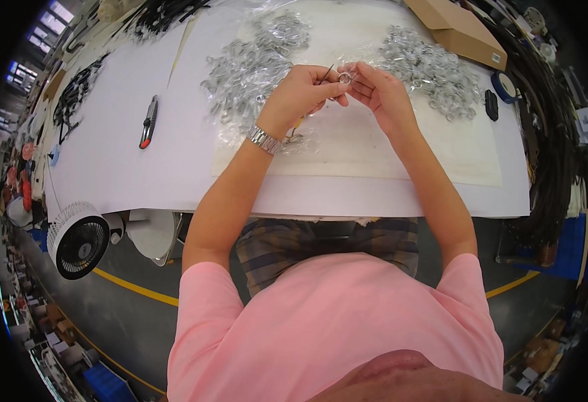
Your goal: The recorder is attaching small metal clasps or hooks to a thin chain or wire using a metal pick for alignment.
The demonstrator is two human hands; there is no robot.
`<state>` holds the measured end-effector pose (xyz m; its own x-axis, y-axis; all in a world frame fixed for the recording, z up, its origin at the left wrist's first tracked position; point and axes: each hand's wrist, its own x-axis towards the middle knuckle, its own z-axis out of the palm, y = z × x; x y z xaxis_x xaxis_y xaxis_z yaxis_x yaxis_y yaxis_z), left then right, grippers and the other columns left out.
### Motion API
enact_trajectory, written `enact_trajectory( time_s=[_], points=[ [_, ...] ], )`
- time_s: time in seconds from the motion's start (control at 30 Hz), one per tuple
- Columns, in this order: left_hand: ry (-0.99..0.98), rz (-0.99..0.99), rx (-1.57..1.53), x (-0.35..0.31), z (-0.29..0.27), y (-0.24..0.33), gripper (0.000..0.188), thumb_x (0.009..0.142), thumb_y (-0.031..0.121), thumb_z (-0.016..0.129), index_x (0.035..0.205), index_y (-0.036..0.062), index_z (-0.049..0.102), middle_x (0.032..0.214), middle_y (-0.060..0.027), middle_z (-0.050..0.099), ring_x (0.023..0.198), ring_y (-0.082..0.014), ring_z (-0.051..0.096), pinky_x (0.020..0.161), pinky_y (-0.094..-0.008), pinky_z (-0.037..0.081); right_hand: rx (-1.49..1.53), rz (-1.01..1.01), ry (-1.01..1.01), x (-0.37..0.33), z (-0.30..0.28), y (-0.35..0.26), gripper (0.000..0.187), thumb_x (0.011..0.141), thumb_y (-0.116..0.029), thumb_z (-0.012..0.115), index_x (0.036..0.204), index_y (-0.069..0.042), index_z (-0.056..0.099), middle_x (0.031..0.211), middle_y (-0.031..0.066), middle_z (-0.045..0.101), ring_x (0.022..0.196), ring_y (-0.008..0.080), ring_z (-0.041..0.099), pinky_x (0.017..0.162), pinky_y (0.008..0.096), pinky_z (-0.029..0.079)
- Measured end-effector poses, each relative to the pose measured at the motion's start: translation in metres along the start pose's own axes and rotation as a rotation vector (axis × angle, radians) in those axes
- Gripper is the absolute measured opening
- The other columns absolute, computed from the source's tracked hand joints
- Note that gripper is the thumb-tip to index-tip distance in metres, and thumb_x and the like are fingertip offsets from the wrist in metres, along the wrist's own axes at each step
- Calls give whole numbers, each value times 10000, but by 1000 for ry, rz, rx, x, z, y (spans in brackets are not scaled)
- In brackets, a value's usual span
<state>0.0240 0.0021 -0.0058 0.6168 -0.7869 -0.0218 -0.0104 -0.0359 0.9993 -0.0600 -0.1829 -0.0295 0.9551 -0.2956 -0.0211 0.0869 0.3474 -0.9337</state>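
Observation:
A small metal ring [345,78] sits at the fingertips between my two hands, above the table. My left hand [297,94], with a silver watch [264,139] on its wrist, pinches the ring near the thumb tip. From that same hand sticks a thin, dark, pointed tool [328,73]; a yellow part [299,122] shows below the palm, and I cannot tell whether both belong together. My right hand [382,94] meets the ring from the right with curled fingers. Something clear and shiny, perhaps film, shows at its fingertips.
Heaps of rings in clear plastic lie left [250,67] and right [431,70] of my hands on a pale sheet [374,157]. A box cutter [149,122] lies at left. A cardboard box [465,33], blue tape roll [505,87] and black object [491,105] are at right. A fan [80,241] stands near left.

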Motion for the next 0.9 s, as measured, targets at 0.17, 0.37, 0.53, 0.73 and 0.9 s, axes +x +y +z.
enact_trajectory(
  time_s=[0.17,0.37,0.53,0.73,0.9],
  points=[
    [301,77,36,1,-2,5,228,959,234,749,1021,15,768,700,49,629,508,-7,388,460,-187,261,128,62,98,-1,0,-5,308,1051,-275,613,1130,6,708,1174,131,751,1122,214,713,961,344,563],
    [232,90,-202,0,-3,5,210,978,207,726,1041,12,772,722,34,636,511,-7,394,459,-184,268,38,26,139,-3,0,-5,341,1039,-304,640,1135,16,706,1162,137,758,1118,227,725,976,339,557],
    [305,152,-136,-1,2,4,204,982,194,715,1026,1,766,786,-21,709,517,-9,416,459,-182,304,-31,-29,153,-3,5,-3,359,1025,-314,667,1119,29,717,1114,137,771,1060,226,747,944,322,572],
    [381,178,-47,-2,8,5,189,980,169,701,1014,-7,760,845,-66,765,523,-8,433,463,-183,326,-49,-77,119,-3,7,1,337,1032,-277,657,1109,45,719,1087,151,771,1004,227,762,916,305,594],
    [377,238,-4,1,11,-2,182,983,149,685,1060,-7,740,842,-72,780,503,-10,426,453,-189,327,23,-60,83,-3,6,4,330,1044,-242,631,1153,63,697,1102,168,762,1013,237,760,947,321,600]
  ],
)
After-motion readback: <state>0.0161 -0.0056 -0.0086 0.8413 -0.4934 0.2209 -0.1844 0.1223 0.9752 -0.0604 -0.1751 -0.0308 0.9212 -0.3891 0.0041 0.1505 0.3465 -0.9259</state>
